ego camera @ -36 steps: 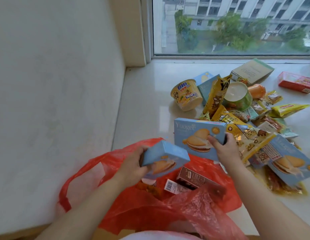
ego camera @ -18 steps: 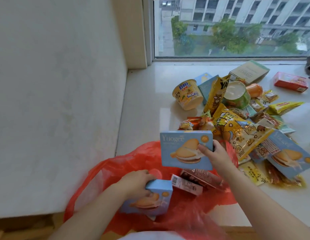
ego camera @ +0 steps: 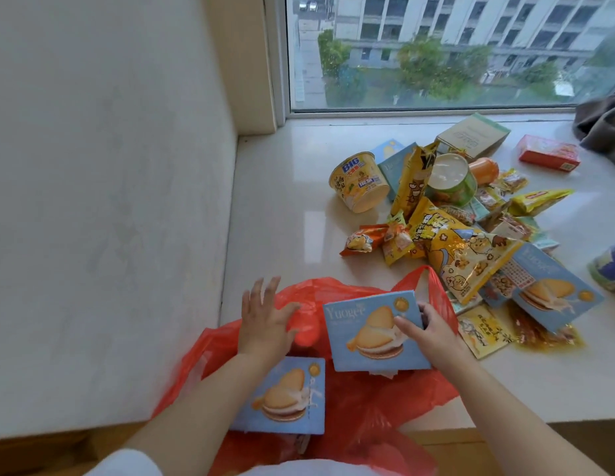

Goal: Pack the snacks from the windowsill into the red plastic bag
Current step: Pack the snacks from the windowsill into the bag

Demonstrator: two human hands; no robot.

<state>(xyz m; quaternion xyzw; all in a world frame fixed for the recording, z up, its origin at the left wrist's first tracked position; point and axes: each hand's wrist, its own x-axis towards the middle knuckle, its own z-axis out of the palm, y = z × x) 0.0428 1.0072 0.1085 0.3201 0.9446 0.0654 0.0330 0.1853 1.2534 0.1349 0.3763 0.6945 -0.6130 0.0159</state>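
Note:
The red plastic bag (ego camera: 378, 403) lies open at the windowsill's front edge. My right hand (ego camera: 433, 333) grips a light blue biscuit box (ego camera: 368, 333) by its right side, just above the bag's mouth. A second blue biscuit box (ego camera: 289, 396) lies flat inside the bag on the left. My left hand (ego camera: 265, 321) hovers over the bag's far rim with its fingers spread and holds nothing. A pile of snacks (ego camera: 460, 242) sits on the windowsill (ego camera: 282, 207) to the right, with a third blue box (ego camera: 553, 286) at its near end.
A yellow noodle cup (ego camera: 359, 182), a green cup (ego camera: 452, 178), a beige box (ego camera: 472, 134) and a red box (ego camera: 549, 152) lie toward the window. A white wall rises on the left. Grey cloth (ego camera: 604, 125) sits at the far right.
My left hand let go of its blue box inside the bag and lifted up, fingers spread. My right hand brought the other blue box down and nearer, over the bag.

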